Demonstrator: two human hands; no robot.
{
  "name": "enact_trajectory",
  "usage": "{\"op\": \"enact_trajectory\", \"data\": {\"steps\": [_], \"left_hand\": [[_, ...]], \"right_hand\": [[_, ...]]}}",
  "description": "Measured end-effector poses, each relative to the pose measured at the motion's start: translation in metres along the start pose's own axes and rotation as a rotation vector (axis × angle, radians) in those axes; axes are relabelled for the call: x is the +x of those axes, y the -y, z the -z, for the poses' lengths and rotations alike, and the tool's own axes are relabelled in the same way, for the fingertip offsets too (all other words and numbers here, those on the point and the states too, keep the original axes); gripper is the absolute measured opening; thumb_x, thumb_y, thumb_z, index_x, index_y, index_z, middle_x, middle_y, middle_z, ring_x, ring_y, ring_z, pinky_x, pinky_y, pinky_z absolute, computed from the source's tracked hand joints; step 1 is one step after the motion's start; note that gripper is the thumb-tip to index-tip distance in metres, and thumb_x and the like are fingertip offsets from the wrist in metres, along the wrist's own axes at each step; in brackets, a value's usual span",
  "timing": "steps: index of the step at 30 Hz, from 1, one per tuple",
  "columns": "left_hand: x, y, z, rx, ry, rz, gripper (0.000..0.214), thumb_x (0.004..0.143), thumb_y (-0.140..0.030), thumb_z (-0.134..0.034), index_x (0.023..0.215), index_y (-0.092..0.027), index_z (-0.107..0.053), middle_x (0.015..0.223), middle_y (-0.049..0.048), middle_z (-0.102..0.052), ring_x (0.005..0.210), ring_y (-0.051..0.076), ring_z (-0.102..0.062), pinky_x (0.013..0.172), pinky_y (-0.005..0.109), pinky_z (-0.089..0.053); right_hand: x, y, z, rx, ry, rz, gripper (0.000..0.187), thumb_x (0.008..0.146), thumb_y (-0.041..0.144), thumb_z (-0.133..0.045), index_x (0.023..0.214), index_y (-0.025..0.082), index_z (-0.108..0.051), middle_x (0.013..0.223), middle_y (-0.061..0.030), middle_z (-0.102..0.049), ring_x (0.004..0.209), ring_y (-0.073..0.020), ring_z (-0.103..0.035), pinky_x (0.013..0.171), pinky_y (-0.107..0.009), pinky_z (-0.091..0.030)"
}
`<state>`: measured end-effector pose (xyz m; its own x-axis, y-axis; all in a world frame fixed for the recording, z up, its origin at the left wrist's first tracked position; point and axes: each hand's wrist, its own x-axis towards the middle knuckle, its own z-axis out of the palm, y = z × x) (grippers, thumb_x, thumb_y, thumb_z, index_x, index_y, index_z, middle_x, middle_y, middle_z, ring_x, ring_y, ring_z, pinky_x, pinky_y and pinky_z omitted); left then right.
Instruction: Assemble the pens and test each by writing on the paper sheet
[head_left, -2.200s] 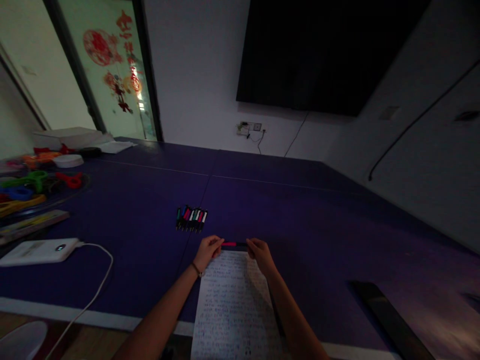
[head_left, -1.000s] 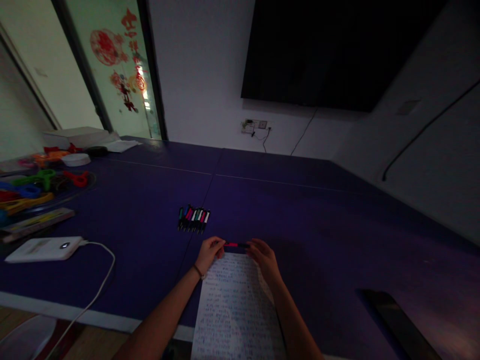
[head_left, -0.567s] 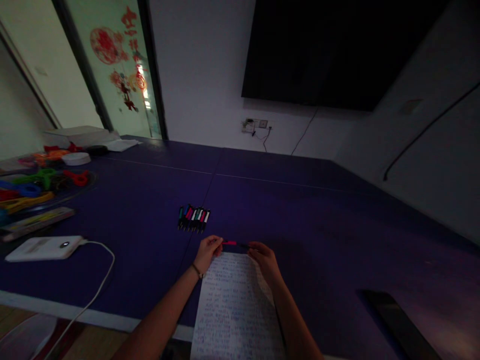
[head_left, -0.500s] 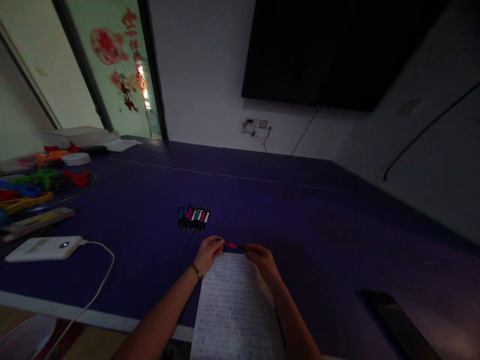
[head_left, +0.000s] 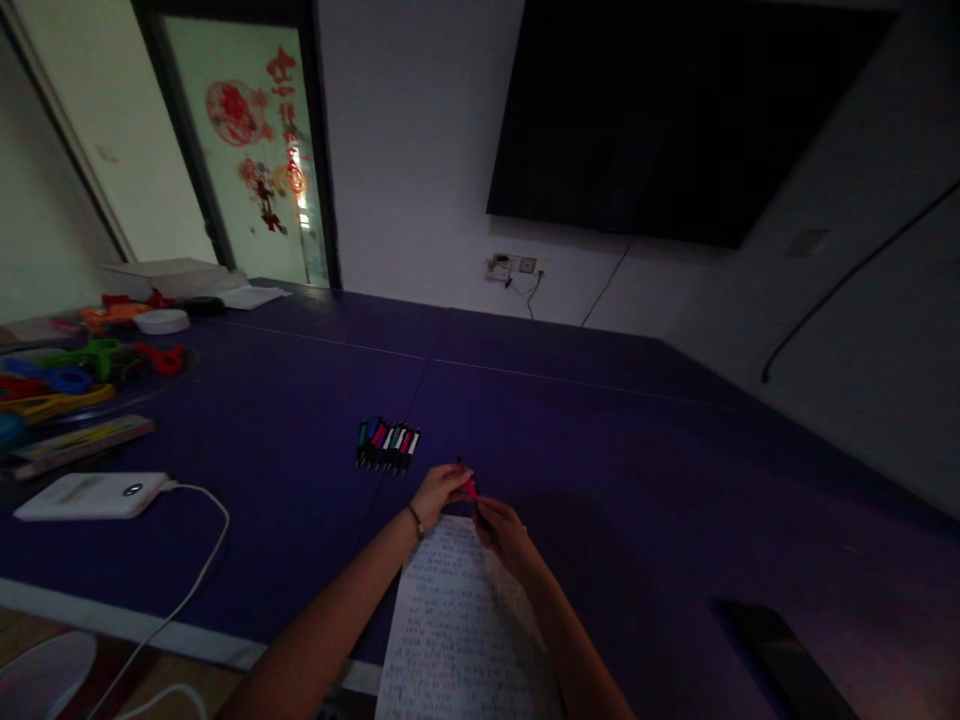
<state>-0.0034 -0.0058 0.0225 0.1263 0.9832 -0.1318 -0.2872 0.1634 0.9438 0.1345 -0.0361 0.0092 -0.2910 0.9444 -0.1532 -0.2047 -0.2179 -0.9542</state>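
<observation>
A pink and black pen (head_left: 471, 487) is held between both hands above the top edge of a sheet of paper. My left hand (head_left: 441, 492) pinches its upper end, and my right hand (head_left: 504, 535) grips the lower, dark end. The pen stands steeply tilted. Beneath my forearms lies the paper (head_left: 457, 620), covered in lines of handwriting and reaching past the table's near edge. Just beyond my left hand, several pens (head_left: 387, 446) with coloured barrels lie side by side in a row.
On the purple table (head_left: 600, 430), a white power bank (head_left: 94, 497) with a white cable lies left. Behind it are a long box (head_left: 82, 447), coloured scissors (head_left: 161, 358) and a white roll (head_left: 162, 321). A black phone-like slab (head_left: 784, 660) lies at the right.
The pen has turned from nearly level to steeply tilted. My hands have come closer together, the right one moving left and lower. The camera view has shifted slightly.
</observation>
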Motion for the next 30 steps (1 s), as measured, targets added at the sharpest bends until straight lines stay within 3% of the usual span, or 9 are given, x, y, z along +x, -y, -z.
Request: {"op": "enact_trajectory", "data": {"steps": [3,9,16,21,26,30], "left_hand": [[0.022,0.0,0.001,0.23,-0.201,-0.048,0.032,0.067,-0.043,-0.056,0.074,-0.012,-0.059,0.062,0.0024,-0.059,0.054,0.008,-0.054,0.052,0.02,-0.042],[0.051,0.004,0.012,0.538,-0.307,-0.039,0.025,0.069,-0.031,-0.057,0.051,-0.013,-0.054,0.044,-0.0002,-0.051,0.05,0.011,-0.053,0.051,0.021,-0.038],[0.055,0.012,0.0,0.852,-0.243,-0.064,0.012,0.06,-0.02,-0.065,0.053,-0.015,-0.056,0.054,0.0024,-0.058,0.064,0.015,-0.056,0.06,0.023,-0.037],[0.06,0.013,-0.011,0.944,-0.213,-0.065,0.011,0.067,-0.024,-0.06,0.062,-0.014,-0.059,0.057,0.0033,-0.06,0.062,0.014,-0.056,0.058,0.022,-0.038],[0.059,0.007,-0.001,1.01,-0.226,-0.08,0.009,0.068,-0.022,-0.059,0.07,-0.013,-0.059,0.064,0.0059,-0.061,0.067,0.015,-0.057,0.06,0.023,-0.038],[0.049,0.004,0.012,1.06,-0.168,-0.103,0.007,0.064,-0.021,-0.062,0.066,-0.015,-0.059,0.067,0.0059,-0.062,0.071,0.016,-0.057,0.062,0.023,-0.037]], "right_hand": [[0.004,-0.002,-0.001,0.008,-0.066,-0.019,0.039,0.057,0.042,-0.061,0.084,0.015,-0.06,0.052,0.0047,-0.047,0.037,-0.0038,-0.034,0.034,-0.017,-0.021],[0.012,-0.011,0.006,-0.282,-0.294,0.012,0.03,0.06,0.037,-0.05,0.077,0.014,-0.062,0.049,0.0026,-0.051,0.034,-0.0073,-0.042,0.032,-0.018,-0.025],[0.023,-0.009,0.014,-0.442,-0.392,0.085,0.009,0.057,0.021,-0.053,0.058,0.019,-0.062,0.031,0.0058,-0.044,0.026,-0.0084,-0.041,0.032,-0.019,-0.028],[0.026,-0.013,0.013,-0.416,-0.44,0.102,0.019,0.061,0.028,-0.051,0.072,0.017,-0.061,0.042,0.0012,-0.056,0.035,-0.0138,-0.053,0.038,-0.023,-0.039],[0.024,-0.022,0.013,-0.161,-0.39,0.135,0.031,0.06,0.041,-0.053,0.078,0.016,-0.057,0.069,-0.005,-0.064,0.053,-0.0188,-0.062,0.05,-0.028,-0.049],[0.029,-0.028,0.01,-0.118,-0.301,0.125,0.032,0.056,0.043,-0.057,0.072,0.016,-0.055,0.063,-0.0034,-0.062,0.056,-0.0205,-0.062,0.053,-0.031,-0.05]]}}
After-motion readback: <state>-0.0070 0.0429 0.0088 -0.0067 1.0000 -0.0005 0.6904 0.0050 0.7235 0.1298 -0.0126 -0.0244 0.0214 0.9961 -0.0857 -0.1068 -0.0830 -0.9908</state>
